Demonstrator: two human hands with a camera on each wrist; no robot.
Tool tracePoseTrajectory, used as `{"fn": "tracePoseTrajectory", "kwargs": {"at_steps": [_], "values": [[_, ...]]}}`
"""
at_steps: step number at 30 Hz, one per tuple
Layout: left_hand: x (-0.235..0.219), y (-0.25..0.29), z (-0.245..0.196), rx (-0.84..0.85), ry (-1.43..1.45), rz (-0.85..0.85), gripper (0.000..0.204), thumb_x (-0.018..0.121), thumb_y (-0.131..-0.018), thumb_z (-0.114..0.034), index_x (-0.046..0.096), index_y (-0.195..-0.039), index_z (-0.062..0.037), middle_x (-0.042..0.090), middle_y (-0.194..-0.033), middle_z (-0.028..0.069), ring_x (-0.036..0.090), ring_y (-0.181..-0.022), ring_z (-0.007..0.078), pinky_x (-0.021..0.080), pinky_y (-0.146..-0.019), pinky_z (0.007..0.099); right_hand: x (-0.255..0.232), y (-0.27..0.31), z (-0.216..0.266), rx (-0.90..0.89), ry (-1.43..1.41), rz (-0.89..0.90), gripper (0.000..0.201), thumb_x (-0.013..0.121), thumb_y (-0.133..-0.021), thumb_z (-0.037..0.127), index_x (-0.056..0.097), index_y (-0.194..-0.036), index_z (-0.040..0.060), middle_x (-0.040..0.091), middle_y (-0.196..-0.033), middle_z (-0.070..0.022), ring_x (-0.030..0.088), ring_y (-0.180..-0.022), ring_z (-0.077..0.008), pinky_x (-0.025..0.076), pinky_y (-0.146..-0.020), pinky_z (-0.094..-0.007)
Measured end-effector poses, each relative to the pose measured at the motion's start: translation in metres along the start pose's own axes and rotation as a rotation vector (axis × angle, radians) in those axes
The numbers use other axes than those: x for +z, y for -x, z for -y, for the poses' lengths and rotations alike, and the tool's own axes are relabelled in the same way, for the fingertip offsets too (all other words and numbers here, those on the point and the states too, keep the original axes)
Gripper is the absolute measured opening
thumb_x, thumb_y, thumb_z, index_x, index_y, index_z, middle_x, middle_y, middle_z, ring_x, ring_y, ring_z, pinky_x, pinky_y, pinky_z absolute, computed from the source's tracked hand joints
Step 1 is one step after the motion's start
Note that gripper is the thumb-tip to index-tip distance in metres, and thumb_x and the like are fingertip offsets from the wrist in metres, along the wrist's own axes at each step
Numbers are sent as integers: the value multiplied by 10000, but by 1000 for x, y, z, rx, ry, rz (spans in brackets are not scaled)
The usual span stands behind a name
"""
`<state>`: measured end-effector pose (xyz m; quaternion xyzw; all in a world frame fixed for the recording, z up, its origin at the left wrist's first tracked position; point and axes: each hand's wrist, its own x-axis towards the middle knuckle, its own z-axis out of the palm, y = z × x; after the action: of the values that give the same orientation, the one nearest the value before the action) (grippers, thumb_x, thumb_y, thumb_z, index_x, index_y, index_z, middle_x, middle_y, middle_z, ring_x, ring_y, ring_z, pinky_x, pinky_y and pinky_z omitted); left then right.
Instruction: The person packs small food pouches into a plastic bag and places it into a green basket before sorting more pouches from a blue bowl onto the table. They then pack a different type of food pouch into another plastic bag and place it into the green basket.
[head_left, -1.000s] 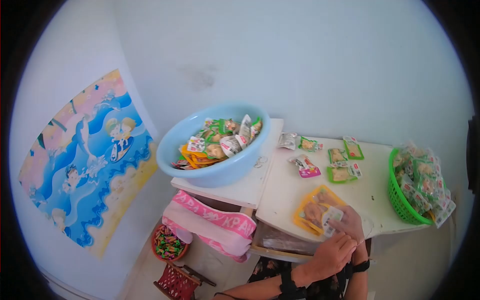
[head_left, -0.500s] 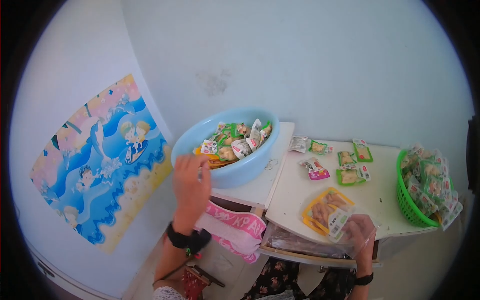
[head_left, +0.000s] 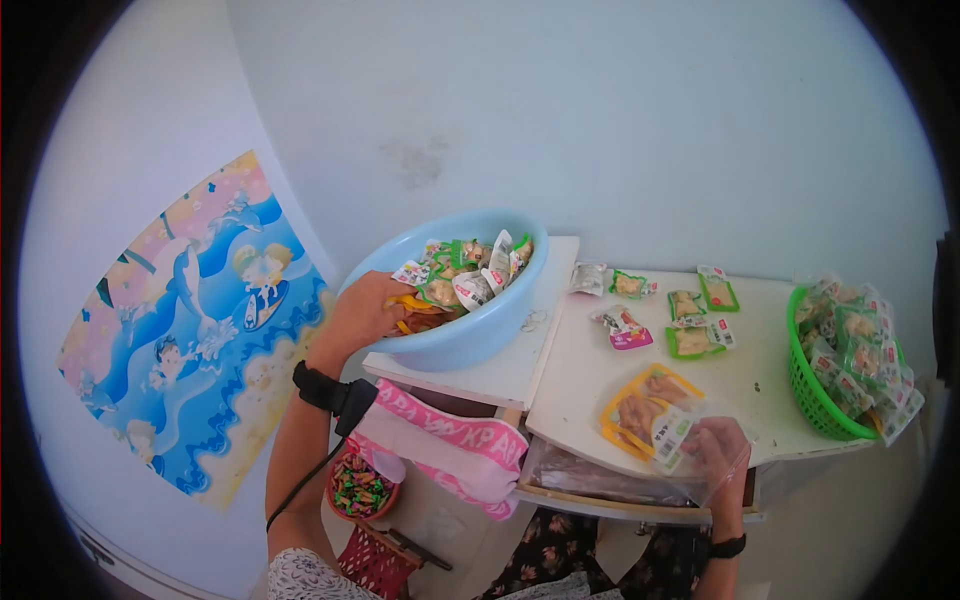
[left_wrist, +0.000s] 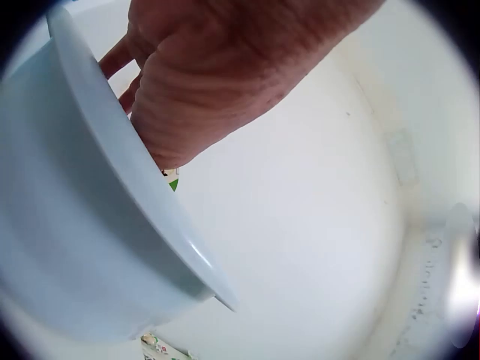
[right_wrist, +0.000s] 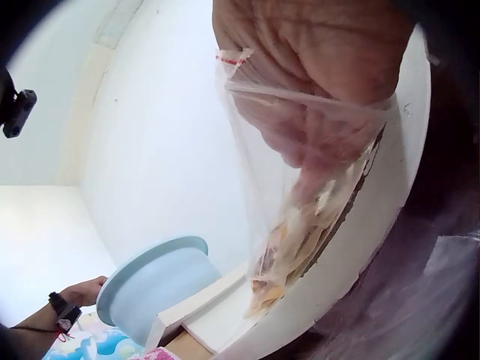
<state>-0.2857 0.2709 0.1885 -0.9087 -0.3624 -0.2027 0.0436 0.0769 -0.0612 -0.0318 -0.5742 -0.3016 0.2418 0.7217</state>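
Note:
My left hand [head_left: 368,308] reaches over the near left rim of a light-blue basin [head_left: 462,345] full of snack packets. Its fingertips are hidden among yellow packets [head_left: 410,316], and in the left wrist view the basin wall [left_wrist: 67,195] covers them. My right hand [head_left: 718,450] is inside a clear plastic bag [head_left: 742,462]. One finger [right_wrist: 307,184] extends toward a yellow-edged packet of pale food [head_left: 640,415] with a white label, seen through the film in the right wrist view; the other fingers bend loosely.
Several small packets [head_left: 690,340] lie at the back of the white table [head_left: 565,400]. At the right edge a green basket [head_left: 815,395] is heaped with packets. Below are an ajar drawer [head_left: 590,480], a pink towel [head_left: 450,440] and a bucket of wrapped sweets [head_left: 362,490].
My left hand has left the bag at my right hand and swung left into the basin. My right hand stays by the yellow-edged packet, its fingers now more bent.

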Motion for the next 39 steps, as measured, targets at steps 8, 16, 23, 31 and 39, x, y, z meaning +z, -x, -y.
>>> {"fn": "tracePoseTrajectory", "kwargs": {"at_steps": [8,16,23,31,39], "values": [[19,2,13,92,-60,-408,93,680,-888,-79,692,-975,-48,736,-1019,111,678,-957,342,516,-838,463,1,-1,0,-8,-15,-19,134,597,-1019,121,620,-1079,4,684,-987,-89,675,-767,-134,488,-625,-244],[-23,16,-24,-16,109,-834,119,630,-990,-85,647,-1073,-1,692,-955,109,665,-867,230,507,-800,342,2,4,2,-56,4,-65,148,604,-1014,121,623,-1080,-10,698,-982,-109,679,-743,-136,488,-604,-243],[-22,35,-122,15,997,-809,136,567,-1052,-80,618,-1125,24,678,-1070,44,612,-986,83,492,-896,265,-2,16,0,-94,-83,-272,124,585,-1030,111,631,-1090,12,678,-923,-71,621,-697,-94,434,-566,-226],[86,43,-229,-92,1692,-362,140,558,-1042,-40,617,-1155,18,684,-1123,68,629,-1029,109,482,-973,289,-45,57,24,-186,-122,-577,159,595,-1024,130,645,-1134,28,632,-922,-28,581,-781,-74,469,-682,-209],[153,36,-340,-125,1789,110,88,620,-1020,-70,654,-1081,-17,679,-1010,14,612,-921,69,484,-835,243,-32,57,54,-54,-97,-258,324,582,-1058,258,627,-1266,13,739,-1061,-101,703,-864,-135,499,-612,-243]]}}
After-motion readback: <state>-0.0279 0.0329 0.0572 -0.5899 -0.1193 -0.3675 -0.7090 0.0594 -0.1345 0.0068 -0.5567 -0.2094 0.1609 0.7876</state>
